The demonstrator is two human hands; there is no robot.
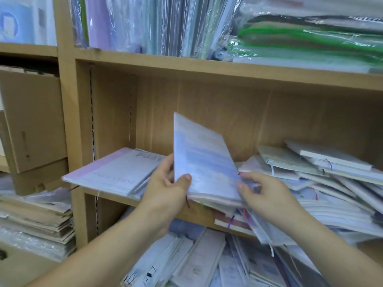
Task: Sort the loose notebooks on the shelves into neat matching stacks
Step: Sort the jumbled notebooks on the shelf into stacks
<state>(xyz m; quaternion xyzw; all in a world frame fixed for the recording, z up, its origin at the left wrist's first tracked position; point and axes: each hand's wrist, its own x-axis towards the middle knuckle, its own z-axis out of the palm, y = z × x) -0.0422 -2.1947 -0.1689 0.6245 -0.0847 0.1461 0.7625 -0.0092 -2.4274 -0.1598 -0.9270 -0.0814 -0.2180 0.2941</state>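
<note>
1. Nearest, at the bottom centre of the frame, a jumble [196, 262] of notebooks is lying unsorted on the lower shelf.
2. The left hand [167, 183] is gripping the blue notebook [205, 162] by its lower left edge. Its thumb [186, 179] is pressing on the front cover and its fingers are curled behind.
3. The right hand [267, 193] is pinching the notebook's lower right corner with bent fingers. Whether it is also catching the thin books underneath cannot be told.
4. The blue notebook is standing tilted up at the centre of the frame, with its lower edge resting on a few others at the shelf [107, 195] front.
5. The step in hand is likely picking one book out to read its cover. The next move probably calls for finding its match, then laying it flat and square.
6. At centre left, a pink stack [116, 172] is lying fairly neat and overhanging the shelf. It looks like a different design.
7. Farther right, a pile [331, 179] is slumping across the shelf.
8. At the top, wrapped folders [155, 23] are standing on the upper shelf.
</note>
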